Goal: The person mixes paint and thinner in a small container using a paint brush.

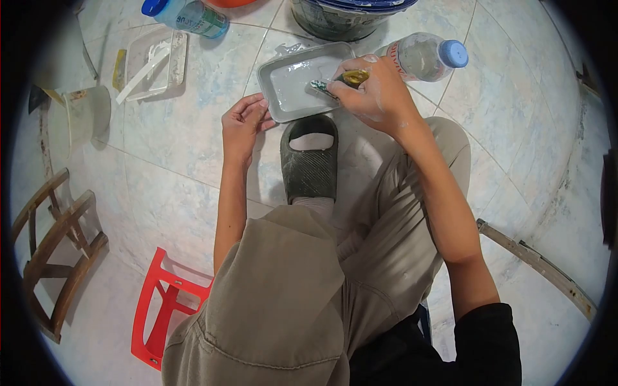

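The top edge cuts off a bucket (341, 24). Below it, upper centre, sits a gray tray (264, 80) of pale liquid, its right side partly hidden. Of 2 bottles, the upper-right bottle (415, 58), partly covered, bears red letters too turned to read; the upper-left bottle (201, 18) has unclear lettering. The right hand (373, 96) pinches a green-and-yellow tool (354, 78); the left hand (242, 125), fingers bent, touches the tray's left edge, its grip unclear.

Room I work in looks like makeshift workshop, maybe in home, cannot tell: tiled floor (174, 138) around me, smeared bucket (331, 24) at 12 o'clock, white-streaked tub (182, 59) at 10, red plastic seat (166, 305) at 8.
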A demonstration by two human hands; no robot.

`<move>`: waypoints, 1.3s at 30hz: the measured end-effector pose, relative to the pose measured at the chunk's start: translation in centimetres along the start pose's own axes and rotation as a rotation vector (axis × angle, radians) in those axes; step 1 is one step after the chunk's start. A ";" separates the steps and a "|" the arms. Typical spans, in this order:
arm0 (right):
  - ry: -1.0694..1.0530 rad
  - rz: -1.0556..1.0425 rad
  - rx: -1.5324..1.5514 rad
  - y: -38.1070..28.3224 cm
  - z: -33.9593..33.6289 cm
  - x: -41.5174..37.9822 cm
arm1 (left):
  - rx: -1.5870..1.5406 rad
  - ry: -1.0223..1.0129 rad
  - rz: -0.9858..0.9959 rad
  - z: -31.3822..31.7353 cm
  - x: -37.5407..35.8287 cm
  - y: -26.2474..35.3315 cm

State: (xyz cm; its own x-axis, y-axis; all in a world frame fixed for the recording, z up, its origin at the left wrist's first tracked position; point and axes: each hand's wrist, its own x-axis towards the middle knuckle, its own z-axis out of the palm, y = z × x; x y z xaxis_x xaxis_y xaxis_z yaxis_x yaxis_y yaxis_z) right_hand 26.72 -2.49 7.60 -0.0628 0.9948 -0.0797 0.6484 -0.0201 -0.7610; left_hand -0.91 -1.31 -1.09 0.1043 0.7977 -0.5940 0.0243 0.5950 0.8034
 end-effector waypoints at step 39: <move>0.249 -0.614 -0.187 2.1 5.0 0.1 | -0.005 -0.002 0.021 0.0 0.0 0.0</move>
State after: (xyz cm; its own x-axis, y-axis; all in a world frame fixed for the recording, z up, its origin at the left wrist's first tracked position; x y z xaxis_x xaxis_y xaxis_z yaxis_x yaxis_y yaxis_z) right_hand 24.28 -2.96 2.80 -0.2991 0.8143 0.4975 0.6725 0.5498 -0.4955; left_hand -0.89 -1.35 -1.10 0.1063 0.8098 -0.5770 0.0176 0.5787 0.8154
